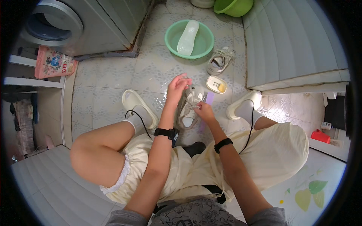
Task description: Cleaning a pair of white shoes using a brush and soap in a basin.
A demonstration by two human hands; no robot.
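From up here I look down on my two bare arms reaching out over my knees toward a pale grey-white canvas sneaker [187,109] that stands toe-toward-me on the wet tiled floor [109,86], between my two feet. My left hand [178,87] sits at the upper part of the shoe, at the top of the tongue, its fingers [184,80] curled and pressed together on a bit of white lace. My right hand [204,111] is at the shoe's right side, lower down, fingers pinching the lace near the eyelets; how tightly, I cannot tell at this size. A black band with a small box [168,133] is on my left wrist, a plain black band [223,145] on the right, and thin black cables run from them across my cream skirt.

Each foot wears a white sock in a cream rubber slipper: the left slipper [137,107] lies to the left of the sneaker, the right slipper [243,103] to its right. Just beyond the sneaker lies a small cream soap dish [216,84], and a lilac brush handle [209,98] shows just beside my right hand. A second matching sneaker [220,61] rests farther off, near a mint-green plastic basin [172,35] holding a white insole [188,37]. A brighter green basin [233,6] stands at the top edge, and a grey front-loading washing machine [75,24] fills the upper left.
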